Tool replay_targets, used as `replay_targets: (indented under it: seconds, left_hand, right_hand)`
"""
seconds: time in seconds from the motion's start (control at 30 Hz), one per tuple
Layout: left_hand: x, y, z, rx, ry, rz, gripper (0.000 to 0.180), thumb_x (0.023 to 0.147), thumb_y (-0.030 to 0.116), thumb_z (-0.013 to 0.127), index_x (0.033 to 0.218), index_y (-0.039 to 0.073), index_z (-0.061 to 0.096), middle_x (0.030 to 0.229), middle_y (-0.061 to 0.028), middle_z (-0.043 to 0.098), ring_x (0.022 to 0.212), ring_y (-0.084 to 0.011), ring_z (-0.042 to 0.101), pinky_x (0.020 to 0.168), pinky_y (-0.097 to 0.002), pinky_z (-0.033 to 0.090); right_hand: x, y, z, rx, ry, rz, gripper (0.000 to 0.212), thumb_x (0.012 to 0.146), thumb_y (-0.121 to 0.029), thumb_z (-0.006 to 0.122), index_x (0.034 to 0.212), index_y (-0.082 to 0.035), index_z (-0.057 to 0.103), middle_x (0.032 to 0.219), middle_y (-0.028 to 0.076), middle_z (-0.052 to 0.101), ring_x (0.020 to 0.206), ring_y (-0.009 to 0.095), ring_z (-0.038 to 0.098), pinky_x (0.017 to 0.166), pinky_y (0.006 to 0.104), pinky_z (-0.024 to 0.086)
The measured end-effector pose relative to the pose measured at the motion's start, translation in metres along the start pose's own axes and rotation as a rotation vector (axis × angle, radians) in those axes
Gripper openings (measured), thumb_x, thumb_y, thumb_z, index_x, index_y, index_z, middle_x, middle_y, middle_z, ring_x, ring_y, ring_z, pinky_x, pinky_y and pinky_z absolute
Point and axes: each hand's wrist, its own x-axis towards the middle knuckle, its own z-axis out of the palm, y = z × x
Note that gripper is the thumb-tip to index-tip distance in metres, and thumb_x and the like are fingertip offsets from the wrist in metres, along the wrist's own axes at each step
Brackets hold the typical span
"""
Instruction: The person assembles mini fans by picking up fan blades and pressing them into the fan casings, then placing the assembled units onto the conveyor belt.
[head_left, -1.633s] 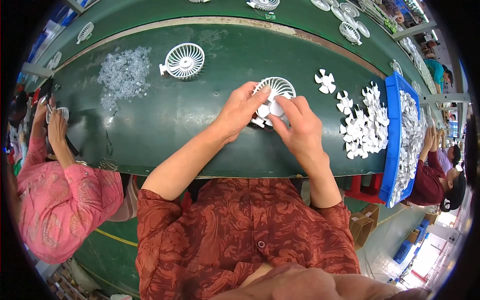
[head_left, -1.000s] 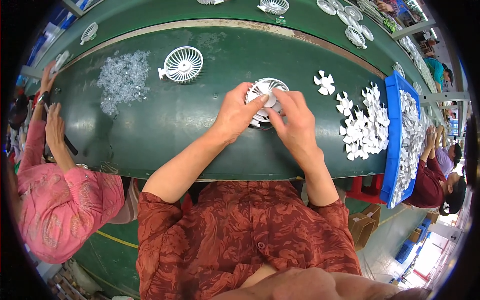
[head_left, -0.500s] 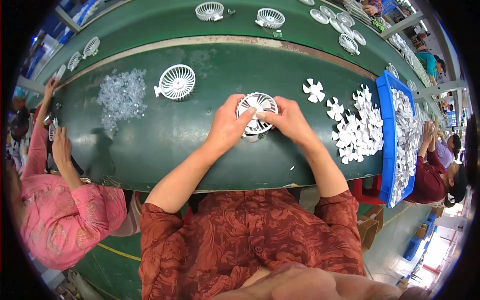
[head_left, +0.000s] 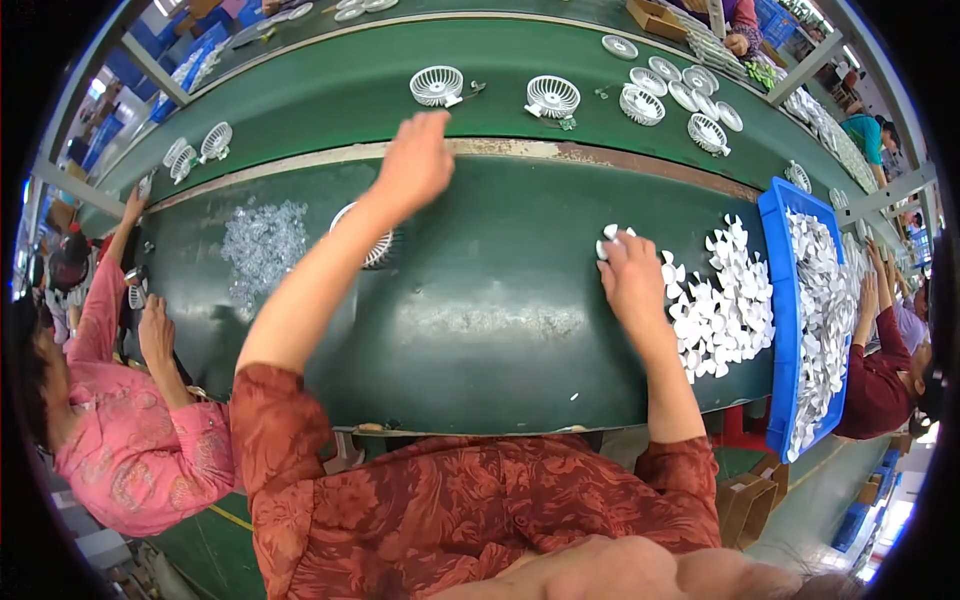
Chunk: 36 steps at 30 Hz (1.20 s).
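My left hand reaches out across the table's far border, its fingers stretched toward a round white slatted fan housing on the far belt. It holds nothing that I can see, though its fingertips are partly hidden. My right hand is down on the green surface with its fingers closing over a small white fan blade, whose vanes stick out past the fingertips. Beside it lies a heap of white fan blades. Another white fan housing is partly covered by my left forearm.
A pile of small clear pieces lies at the left. A blue bin full of white fan blades stands at the right edge. More housings and white round grilles sit on the far belt. A person in pink works at the left.
The fan housing I held in both hands has left them. My left hand has moved forward to the far belt, my right hand rightward onto a fan blade. The view has tilted up.
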Motion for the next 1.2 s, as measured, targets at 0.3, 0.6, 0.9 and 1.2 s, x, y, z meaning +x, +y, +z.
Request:
replay_targets:
  seconds: [0.3, 0.6, 0.9, 1.2]
  left_hand:
    - [0.113, -0.023, 0.100, 0.393, -0.029, 0.221, 0.037, 0.085, 0.008, 0.048, 0.121, 0.012, 0.053, 0.092, -0.0158, 0.060, 0.086, -0.0328, 0.059, 0.074, -0.0469, 0.046]
    - [0.134, 0.044, 0.136, 0.209, -0.165, 0.229, 0.016, 0.080, 0.002, 0.052, 0.092, 0.004, 0.063, 0.102, -0.0211, 0.053, 0.093, -0.0377, 0.058, 0.078, -0.0454, 0.052]
    - [0.006, 0.061, 0.030, 0.094, -0.137, 0.283, 0.008, 0.079, 0.001, 0.050, 0.085, -0.004, 0.054, 0.095, -0.0249, 0.050, 0.089, -0.0409, 0.054, 0.076, -0.0470, 0.046]
    - [-0.108, 0.088, -0.048, 0.148, -0.444, 0.311, 0.029, 0.074, -0.001, 0.053, 0.102, 0.003, 0.058, 0.089, -0.0133, 0.057, 0.084, -0.0319, 0.057, 0.071, -0.0418, 0.049]
  right_hand:
    - [0.005, -0.015, 0.000, 0.142, -0.017, 0.042, 0.027, 0.072, -0.014, 0.074, 0.095, -0.005, 0.064, 0.095, 0.011, 0.053, 0.087, 0.028, 0.054, 0.067, 0.0370, 0.049]
    - [-0.001, -0.011, -0.003, 0.232, -0.052, 0.081, 0.026, 0.074, -0.014, 0.073, 0.098, -0.008, 0.063, 0.095, 0.009, 0.053, 0.088, 0.027, 0.055, 0.066, 0.0363, 0.050]
    - [-0.003, -0.005, -0.002, 0.278, -0.068, 0.116, 0.023, 0.075, -0.013, 0.072, 0.097, -0.009, 0.065, 0.095, 0.010, 0.054, 0.088, 0.029, 0.056, 0.071, 0.0392, 0.049]
    - [-0.001, -0.014, -0.008, 0.218, -0.069, 0.099, 0.027, 0.077, -0.011, 0.069, 0.103, -0.007, 0.064, 0.091, 0.014, 0.056, 0.084, 0.032, 0.058, 0.071, 0.0417, 0.048]
